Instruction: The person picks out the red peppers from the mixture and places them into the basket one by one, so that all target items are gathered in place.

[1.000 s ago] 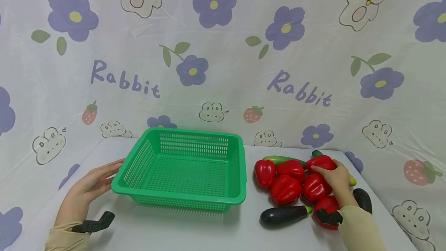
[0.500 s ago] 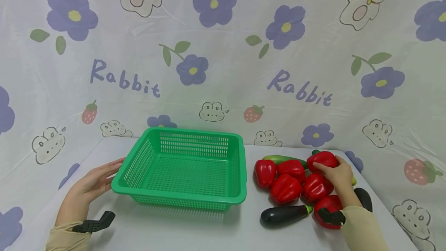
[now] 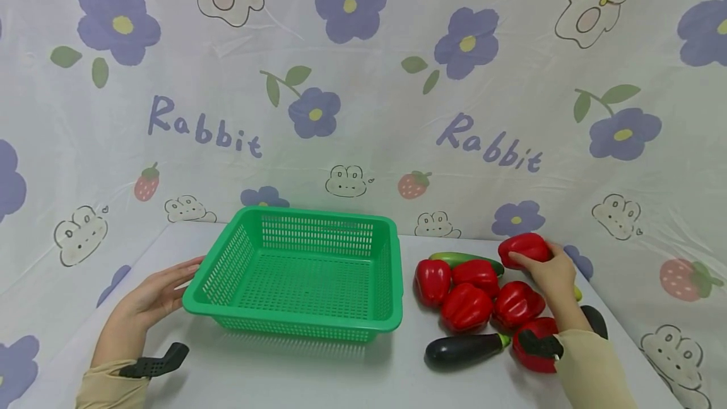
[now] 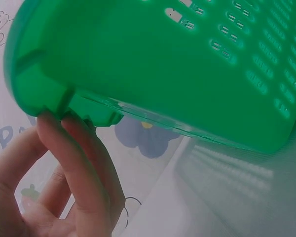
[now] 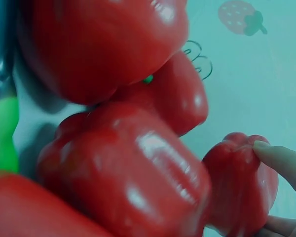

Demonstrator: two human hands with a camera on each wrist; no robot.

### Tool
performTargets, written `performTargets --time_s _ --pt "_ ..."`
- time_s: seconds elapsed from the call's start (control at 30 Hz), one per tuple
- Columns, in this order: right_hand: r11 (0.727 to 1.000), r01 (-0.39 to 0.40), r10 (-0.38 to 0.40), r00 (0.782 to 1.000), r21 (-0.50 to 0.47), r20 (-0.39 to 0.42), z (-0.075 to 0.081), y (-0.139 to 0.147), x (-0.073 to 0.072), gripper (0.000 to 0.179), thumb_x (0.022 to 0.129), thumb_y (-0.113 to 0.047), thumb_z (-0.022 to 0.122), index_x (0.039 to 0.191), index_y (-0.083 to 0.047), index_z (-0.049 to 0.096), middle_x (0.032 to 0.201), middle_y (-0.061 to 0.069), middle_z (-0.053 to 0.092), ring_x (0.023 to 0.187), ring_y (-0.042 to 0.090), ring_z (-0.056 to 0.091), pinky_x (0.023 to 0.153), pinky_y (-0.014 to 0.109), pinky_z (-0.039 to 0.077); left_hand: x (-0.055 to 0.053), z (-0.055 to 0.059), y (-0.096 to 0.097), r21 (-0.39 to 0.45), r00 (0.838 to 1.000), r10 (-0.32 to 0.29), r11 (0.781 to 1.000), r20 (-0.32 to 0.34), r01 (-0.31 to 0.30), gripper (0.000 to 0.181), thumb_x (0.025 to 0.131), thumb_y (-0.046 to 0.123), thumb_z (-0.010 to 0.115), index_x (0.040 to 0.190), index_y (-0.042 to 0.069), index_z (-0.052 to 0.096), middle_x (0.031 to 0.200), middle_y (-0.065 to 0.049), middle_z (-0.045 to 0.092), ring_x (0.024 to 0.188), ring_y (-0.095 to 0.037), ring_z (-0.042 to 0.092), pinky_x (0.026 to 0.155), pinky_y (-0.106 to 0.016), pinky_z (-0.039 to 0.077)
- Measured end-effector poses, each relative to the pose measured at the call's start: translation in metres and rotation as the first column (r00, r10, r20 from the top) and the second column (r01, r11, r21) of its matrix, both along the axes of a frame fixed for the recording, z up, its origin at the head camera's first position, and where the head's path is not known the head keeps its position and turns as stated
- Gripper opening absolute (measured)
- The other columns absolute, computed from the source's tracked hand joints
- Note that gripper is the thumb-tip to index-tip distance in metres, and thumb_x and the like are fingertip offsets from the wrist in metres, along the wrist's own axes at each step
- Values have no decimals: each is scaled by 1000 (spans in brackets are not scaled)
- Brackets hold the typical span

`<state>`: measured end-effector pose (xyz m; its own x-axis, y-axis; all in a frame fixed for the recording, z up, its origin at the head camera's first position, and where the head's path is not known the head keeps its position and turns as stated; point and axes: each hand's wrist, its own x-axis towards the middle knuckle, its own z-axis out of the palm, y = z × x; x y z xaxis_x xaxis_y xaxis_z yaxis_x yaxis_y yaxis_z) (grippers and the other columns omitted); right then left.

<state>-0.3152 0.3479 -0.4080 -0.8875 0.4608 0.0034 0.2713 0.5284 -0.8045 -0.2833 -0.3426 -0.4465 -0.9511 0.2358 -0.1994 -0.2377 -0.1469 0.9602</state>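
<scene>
My right hand (image 3: pixel 556 273) grips a red bell pepper (image 3: pixel 524 251) at the back right of the pile, thumb on its near side. In the right wrist view the thumb presses on this held pepper (image 5: pixel 239 187), and part of the hand is cut off by the frame. Several more red bell peppers (image 3: pixel 467 308) lie together below it. On the left, my left hand (image 3: pixel 154 295) touches the side of a green plastic basket (image 3: pixel 295 326) with extended fingers. The left wrist view has the fingertips against the underside of the basket's rim (image 4: pixel 19 79).
An eggplant (image 3: pixel 462 351) lies in front of the peppers, and another dark eggplant (image 3: pixel 595 320) is partly behind the right arm. A green cucumber (image 3: pixel 454 260) lies at the back of the pile. A patterned cloth (image 3: pixel 363 112) hangs behind the white table (image 3: pixel 318 377).
My right hand has raised the red bell pepper up and away from the others, slightly toward the back. The left hand and basket have stayed in place.
</scene>
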Motion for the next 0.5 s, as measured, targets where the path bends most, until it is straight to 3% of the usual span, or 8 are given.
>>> performTargets --time_s 0.5 --pt "995 -90 88 994 -43 -62 26 -35 -3 91 89 -33 70 156 -5 15 158 26 25 143 47 27 109 57 39 -1 -1 0 9 1000 8 1000 11 -8 27 102 20 51 107 36 72 111 21 66 103 -8 64 87 -26 56"
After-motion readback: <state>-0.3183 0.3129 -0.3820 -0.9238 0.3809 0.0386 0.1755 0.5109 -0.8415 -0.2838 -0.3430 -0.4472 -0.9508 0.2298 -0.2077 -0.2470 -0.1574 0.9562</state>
